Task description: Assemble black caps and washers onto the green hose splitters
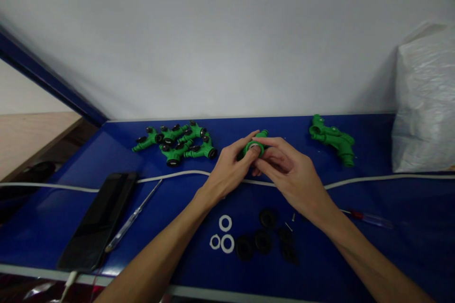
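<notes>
Both hands meet over the middle of the blue table around a green plastic hose connector (262, 134), its round opening turned toward me. My left hand (234, 158) grips it from the left, the thumb pressed at the opening, where a pale ring partly shows. From the right, my right hand (284, 158) closes its fingers on the same connector; its fingertips are partly hidden. Nearer to me lie white plastic rings (227, 243), several black rings (262, 241) and small metal screws (289, 227).
Several green connectors with black fittings (174, 154) are grouped at the back left, plain green ones (334, 139) at the back right. A white cable (373, 179) crosses the table. A phone (97, 222), a long screwdriver (133, 218), another screwdriver (371, 218) and a plastic bag (424, 104) lie around.
</notes>
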A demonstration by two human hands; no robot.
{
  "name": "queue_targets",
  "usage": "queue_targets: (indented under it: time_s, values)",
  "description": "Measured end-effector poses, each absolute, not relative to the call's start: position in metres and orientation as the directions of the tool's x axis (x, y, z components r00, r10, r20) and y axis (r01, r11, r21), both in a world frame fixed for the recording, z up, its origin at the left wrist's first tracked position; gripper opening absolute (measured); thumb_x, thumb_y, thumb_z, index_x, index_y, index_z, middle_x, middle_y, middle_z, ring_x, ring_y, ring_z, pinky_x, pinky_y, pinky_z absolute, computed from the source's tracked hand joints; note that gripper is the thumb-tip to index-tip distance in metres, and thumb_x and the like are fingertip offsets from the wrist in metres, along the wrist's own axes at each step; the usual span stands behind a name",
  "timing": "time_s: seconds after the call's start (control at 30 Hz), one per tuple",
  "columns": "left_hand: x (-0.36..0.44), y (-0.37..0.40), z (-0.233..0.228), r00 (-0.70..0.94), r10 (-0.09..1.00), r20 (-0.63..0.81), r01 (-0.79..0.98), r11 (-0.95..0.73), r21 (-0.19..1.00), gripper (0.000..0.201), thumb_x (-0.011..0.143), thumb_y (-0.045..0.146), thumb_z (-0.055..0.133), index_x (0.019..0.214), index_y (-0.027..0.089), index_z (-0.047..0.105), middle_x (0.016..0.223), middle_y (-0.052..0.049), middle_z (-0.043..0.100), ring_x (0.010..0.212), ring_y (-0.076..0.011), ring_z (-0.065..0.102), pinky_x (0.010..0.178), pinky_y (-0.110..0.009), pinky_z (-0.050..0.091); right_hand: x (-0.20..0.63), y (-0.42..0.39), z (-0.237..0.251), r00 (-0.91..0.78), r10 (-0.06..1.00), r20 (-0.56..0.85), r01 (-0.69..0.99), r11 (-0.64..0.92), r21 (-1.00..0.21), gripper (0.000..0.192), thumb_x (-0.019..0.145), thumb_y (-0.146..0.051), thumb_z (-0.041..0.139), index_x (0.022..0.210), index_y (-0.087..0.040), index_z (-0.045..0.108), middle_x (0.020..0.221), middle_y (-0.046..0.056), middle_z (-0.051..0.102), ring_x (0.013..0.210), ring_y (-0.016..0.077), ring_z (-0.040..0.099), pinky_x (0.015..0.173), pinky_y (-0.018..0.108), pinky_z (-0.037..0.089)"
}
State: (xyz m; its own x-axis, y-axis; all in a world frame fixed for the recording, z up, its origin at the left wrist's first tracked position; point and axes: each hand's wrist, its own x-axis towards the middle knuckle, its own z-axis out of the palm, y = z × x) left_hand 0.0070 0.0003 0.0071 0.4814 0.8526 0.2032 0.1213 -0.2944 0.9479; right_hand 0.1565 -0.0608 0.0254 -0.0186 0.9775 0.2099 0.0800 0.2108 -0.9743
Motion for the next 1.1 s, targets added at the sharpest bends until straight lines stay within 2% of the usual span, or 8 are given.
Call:
queue_targets:
  time_s: [0.3, 0.47, 0.63, 0.77, 0.87, 0.97, 1.1]
  values:
    - [0.0067, -0.0017, 0.0099, 0.482, 0.853, 0.202, 0.143, -0.304, 0.942, 0.052, 0.1, 0.042, 0.049, 0.147, 0.019, 0.056, 0.127, -0.006, 0.072, 0.126, -0.0258, 0.06, 0.111, -0.037, 0.042, 0.1553, -0.0606, 0.0256, -0.012, 0.977, 0.212, 0.101, 0.212, -0.972, 0.028, 0.09, -0.022, 0.068, 0.117, -0.028, 0.064, 0.081, -0.004, 0.071, 0.077, 0.0143, 0.073, 0.076, 0.029, 0.061]
    - [0.008, -0.0028, 0.0125, 0.473, 0.862, 0.185, 0.133, -0.278, 0.951, 0.05, 0.1, 0.038, 0.046, 0.143, 0.016, 0.059, 0.129, -0.007, 0.071, 0.117, -0.025, 0.063, 0.107, -0.036, 0.045, 0.1556, -0.061, 0.0264, -0.005, 0.979, 0.203, 0.103, 0.203, -0.974, 0.027, 0.089, -0.024, 0.069, 0.116, -0.028, 0.065, 0.085, -0.002, 0.073, 0.077, 0.0171, 0.074, 0.077, 0.034, 0.063]
    - [0.0082, -0.0025, 0.0122, 0.47, 0.862, 0.189, 0.129, -0.279, 0.951, 0.05, 0.1, 0.038, 0.047, 0.143, 0.017, 0.059, 0.132, -0.007, 0.07, 0.122, -0.0258, 0.061, 0.111, -0.038, 0.042, 0.1552, -0.061, 0.0277, -0.01, 0.983, 0.185, 0.097, 0.185, -0.978, 0.028, 0.089, -0.025, 0.069, 0.117, -0.029, 0.065, 0.085, -0.001, 0.073, 0.079, 0.0187, 0.074, 0.078, 0.037, 0.063]
    - [0.0067, -0.001, 0.0101, 0.479, 0.863, 0.159, 0.068, -0.217, 0.974, 0.054, 0.101, 0.041, 0.041, 0.146, 0.017, 0.056, 0.129, -0.008, 0.072, 0.122, -0.0268, 0.061, 0.109, -0.04, 0.045, 0.1549, -0.0618, 0.0298, -0.003, 0.984, 0.18, 0.061, 0.18, -0.982, 0.027, 0.089, -0.028, 0.072, 0.116, -0.027, 0.065, 0.085, -0.001, 0.073, 0.076, 0.0174, 0.073, 0.077, 0.035, 0.062]
    - [0.0057, -0.0002, 0.0105, 0.491, 0.861, 0.131, 0.029, -0.167, 0.986, 0.056, 0.103, 0.043, 0.032, 0.148, 0.018, 0.054, 0.123, -0.006, 0.074, 0.118, -0.026, 0.064, 0.108, -0.042, 0.046, 0.1551, -0.0617, 0.032, 0.001, 0.981, 0.195, 0.056, 0.195, -0.979, 0.021, 0.095, -0.035, 0.066, 0.114, -0.024, 0.066, 0.083, 0.0, 0.073, 0.071, 0.0153, 0.072, 0.072, 0.032, 0.061]
    - [0.0054, -0.0003, 0.0125, 0.481, 0.867, 0.133, 0.026, -0.165, 0.986, 0.054, 0.103, 0.043, 0.036, 0.144, 0.018, 0.058, 0.129, -0.006, 0.072, 0.124, -0.0256, 0.061, 0.113, -0.04, 0.041, 0.1556, -0.0609, 0.0327, 0.012, 0.977, 0.213, 0.061, 0.212, -0.975, 0.019, 0.098, -0.034, 0.06, 0.111, -0.022, 0.066, 0.079, 0.0, 0.072, 0.068, 0.0147, 0.071, 0.067, 0.03, 0.06]
    - [0.0055, -0.0006, 0.0133, 0.485, 0.864, 0.135, 0.017, -0.163, 0.986, 0.054, 0.102, 0.044, 0.039, 0.144, 0.016, 0.058, 0.129, -0.007, 0.072, 0.123, -0.0245, 0.061, 0.114, -0.039, 0.039, 0.1562, -0.0603, 0.0303, 0.021, 0.981, 0.195, 0.044, 0.194, -0.98, 0.016, 0.096, -0.031, 0.065, 0.108, -0.021, 0.065, 0.08, 0.0, 0.073, 0.066, 0.0138, 0.071, 0.066, 0.029, 0.06]
